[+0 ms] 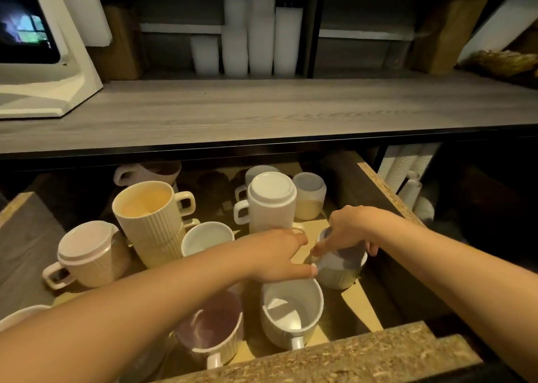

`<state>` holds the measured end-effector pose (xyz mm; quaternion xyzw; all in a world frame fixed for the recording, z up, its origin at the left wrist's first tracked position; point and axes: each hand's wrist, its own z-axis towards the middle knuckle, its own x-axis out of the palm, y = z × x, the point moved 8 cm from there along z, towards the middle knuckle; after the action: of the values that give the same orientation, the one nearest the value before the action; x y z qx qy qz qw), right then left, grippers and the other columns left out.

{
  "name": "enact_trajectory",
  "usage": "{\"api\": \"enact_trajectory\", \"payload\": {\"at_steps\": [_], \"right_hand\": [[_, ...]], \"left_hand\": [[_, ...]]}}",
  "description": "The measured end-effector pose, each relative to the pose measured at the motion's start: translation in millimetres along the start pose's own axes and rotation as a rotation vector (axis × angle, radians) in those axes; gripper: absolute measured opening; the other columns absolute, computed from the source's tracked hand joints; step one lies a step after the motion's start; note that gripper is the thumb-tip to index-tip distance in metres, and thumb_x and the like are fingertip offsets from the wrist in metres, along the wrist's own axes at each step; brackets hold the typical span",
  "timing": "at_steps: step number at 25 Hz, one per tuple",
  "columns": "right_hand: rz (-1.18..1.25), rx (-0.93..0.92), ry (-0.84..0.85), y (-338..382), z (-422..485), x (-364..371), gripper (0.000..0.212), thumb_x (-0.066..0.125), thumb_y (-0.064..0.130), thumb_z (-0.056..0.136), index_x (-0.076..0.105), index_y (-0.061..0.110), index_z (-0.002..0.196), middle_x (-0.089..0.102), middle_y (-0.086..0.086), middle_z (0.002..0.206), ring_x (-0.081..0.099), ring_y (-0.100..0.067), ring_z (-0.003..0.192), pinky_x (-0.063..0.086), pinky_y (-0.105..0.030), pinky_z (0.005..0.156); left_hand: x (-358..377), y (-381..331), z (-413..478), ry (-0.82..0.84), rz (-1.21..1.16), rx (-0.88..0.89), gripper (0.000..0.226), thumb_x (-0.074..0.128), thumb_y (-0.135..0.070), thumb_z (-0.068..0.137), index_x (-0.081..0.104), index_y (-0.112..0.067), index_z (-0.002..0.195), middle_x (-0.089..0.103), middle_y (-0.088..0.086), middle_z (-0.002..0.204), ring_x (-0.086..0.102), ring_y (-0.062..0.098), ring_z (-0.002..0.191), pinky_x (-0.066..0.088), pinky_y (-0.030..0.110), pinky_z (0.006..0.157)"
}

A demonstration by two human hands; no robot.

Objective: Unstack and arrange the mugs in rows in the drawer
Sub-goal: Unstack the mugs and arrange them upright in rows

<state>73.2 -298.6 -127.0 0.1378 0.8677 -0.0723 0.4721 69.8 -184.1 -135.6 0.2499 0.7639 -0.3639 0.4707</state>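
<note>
The right hand (350,225) reached down into the near right part of the drawer (387,190) and gripped the rim of a lavender ribbed mug (342,269) from above, fingers curled over the far edge and thumb at the left edge. The left hand (276,256) lay just beside it, fingers extended and held together, with the thumb tip touching the mug's left wall; whether it bore any load could not be determined. The mug stood roughly upright on the drawer floor, and its handle was not visible. A white ribbed mug (291,314) stood open end up just near of the left hand, and a purple-lined mug (211,328) stood to its left, partly under the left forearm. Farther out, an inverted white stack (269,205) occupied the centre, a cream stack (151,213) stood open end up to the left, and an inverted pink mug (87,253) sat at the far left. A grey worktop (262,108) overhung the drawer's far end. The mugs appeared to be glazed ceramic: rigid, moderately heavy and brittle on impact. The glaze was probably slippery, while the ribbing should give some purchase. A rim grip suited short lifts; the handle or a full wrap of the body would likely be more secure. Nested mugs might bind, so the lower one should be steadied during separation.
</note>
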Motion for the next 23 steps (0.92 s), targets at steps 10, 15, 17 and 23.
{"api": "enact_trajectory", "payload": {"at_steps": [10,15,17,23], "right_hand": [[0.203,-0.387,-0.209,-2,-56,-62,0.058,0.071,0.045,0.073,0.047,0.026,0.122,0.054,0.003,0.113,0.054,-0.015,0.101,0.052,-0.026,0.084],[0.514,-0.605,-0.169,-2,-76,-72,0.058,0.071,0.04,0.061,0.05,0.032,0.115,0.053,0.006,0.115,0.056,-0.014,0.104,0.059,-0.028,0.075],[0.653,-0.684,-0.151,-5,-83,-77,0.063,0.071,0.04,0.057,0.052,0.03,0.116,0.057,0.005,0.115,0.059,-0.012,0.104,0.057,-0.024,0.072],[0.929,-0.798,-0.013,-9,-83,-68,0.069,0.07,0.035,0.062,0.049,0.022,0.127,0.059,-0.004,0.121,0.062,-0.017,0.11,0.054,-0.026,0.078]], "left_hand": [[-56,5,-32,-0.153,-0.321,0.017,0.075,0.068,-0.043,0.08,0.027,-0.029,0.142,0.044,-0.005,0.141,0.046,0.01,0.123,0.041,0.025,0.1],[-74,-4,-39,-0.249,-0.349,0.103,0.095,0.078,-0.035,0.072,0.015,-0.038,0.143,0.034,-0.014,0.143,0.033,-0.001,0.121,0.034,0.014,0.095],[-77,-6,-41,-0.295,-0.413,0.124,0.1,0.08,-0.031,0.07,0.011,-0.041,0.142,0.035,-0.017,0.138,0.033,0.0,0.122,0.034,0.014,0.094],[-96,-12,-53,-0.549,-0.582,0.224,0.088,0.084,-0.021,0.064,0.03,-0.041,0.13,0.047,-0.016,0.128,0.047,0.004,0.12,0.047,0.028,0.099]]}}
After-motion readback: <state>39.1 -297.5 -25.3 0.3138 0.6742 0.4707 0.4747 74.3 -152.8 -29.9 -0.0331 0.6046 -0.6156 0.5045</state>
